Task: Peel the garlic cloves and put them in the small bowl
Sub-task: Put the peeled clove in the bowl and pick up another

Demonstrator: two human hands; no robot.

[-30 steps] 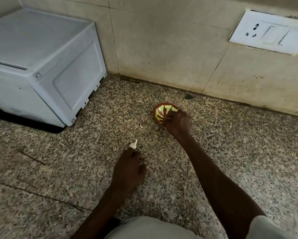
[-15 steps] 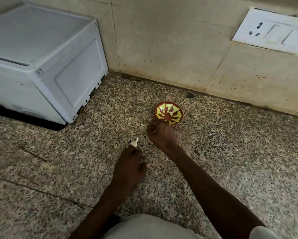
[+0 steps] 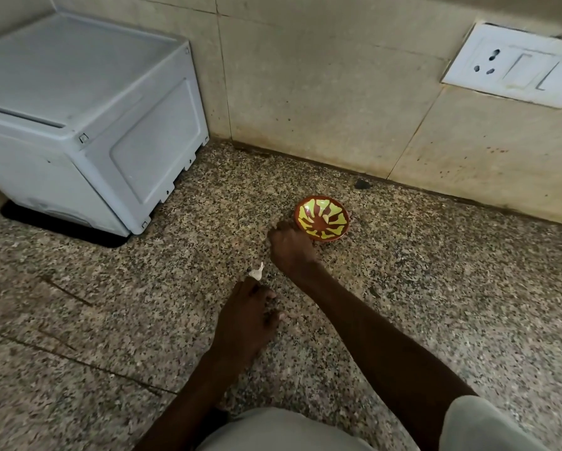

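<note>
- While the small round brown bowl with yellow leaf-shaped markings (image 3: 322, 218) stands upright on the speckled granite surface (image 3: 452, 288), everything else can be placed from it.
- On the bowl's near-left side, touching or all but touching its rim, sits the right hand (image 3: 289, 250), knuckles up and fingers curled under; whether they grip anything I cannot tell.
- Further from the bowl along the same near-left line lies a small white garlic clove (image 3: 256, 272), papery tip pointing up and back toward the bowl.
- Just nearer than the clove, the left hand (image 3: 245, 315) has its fingertips at the clove's base, seemingly pinching it, though the contact is too small to confirm.
- So the clove's long axis runs roughly along the line from left hand to bowl, and the left hand is clearly the nearer one.
- Inside, the bowl shows only its pattern; no clove is visible there.
- Well to the bowl's left stands a pale grey boxy appliance (image 3: 87, 118).
</note>
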